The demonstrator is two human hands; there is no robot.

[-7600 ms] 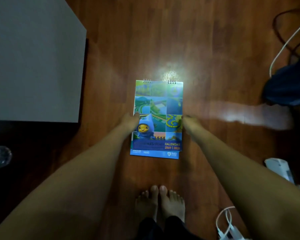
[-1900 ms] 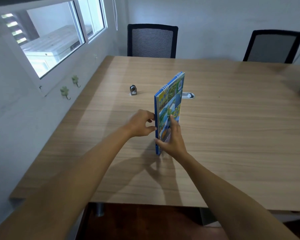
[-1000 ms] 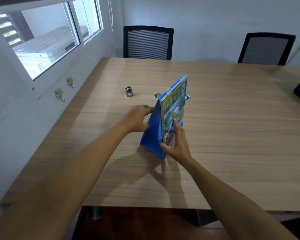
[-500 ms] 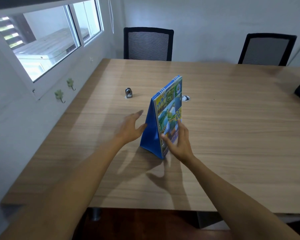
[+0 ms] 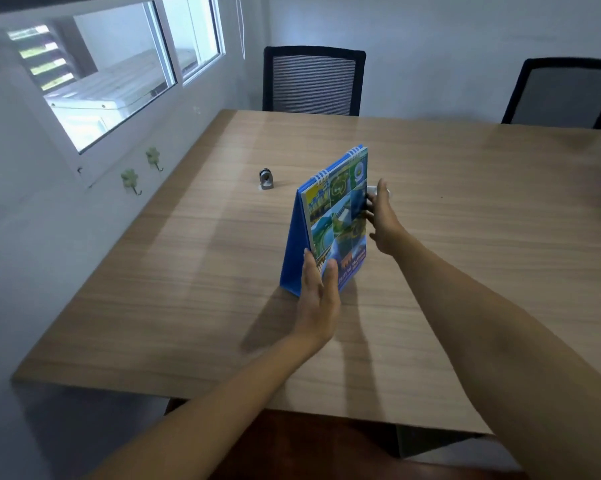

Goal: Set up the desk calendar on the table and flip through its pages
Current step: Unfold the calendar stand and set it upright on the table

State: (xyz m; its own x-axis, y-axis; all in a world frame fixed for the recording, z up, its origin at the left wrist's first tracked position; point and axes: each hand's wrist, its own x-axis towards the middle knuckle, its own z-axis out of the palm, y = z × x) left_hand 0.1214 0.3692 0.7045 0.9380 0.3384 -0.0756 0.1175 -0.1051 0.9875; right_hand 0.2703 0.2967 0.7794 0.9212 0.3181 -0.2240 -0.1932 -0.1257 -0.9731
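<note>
The desk calendar (image 5: pixel 340 216) stands as a tent on the wooden table (image 5: pixel 482 216). Its spiral binding is on top, the plain blue back panel faces left, and the colourful picture cover faces right. My left hand (image 5: pixel 318 299) is at the near lower corner, fingers along the near edge and thumb on the cover. My right hand (image 5: pixel 383 220) reaches round the far edge of the cover, fingertips touching it. The calendar is held between the two hands.
A small metal fitting (image 5: pixel 266 179) sits on the table left of the calendar. Two black mesh chairs (image 5: pixel 312 81) (image 5: pixel 565 95) stand at the far side. A window (image 5: pixel 119 74) and green wall hooks (image 5: pixel 130 178) are on the left wall.
The left hand left the blue back panel and came to the near edge. The right hand moved from the near lower corner to the far edge. The calendar stays standing as a tent.
</note>
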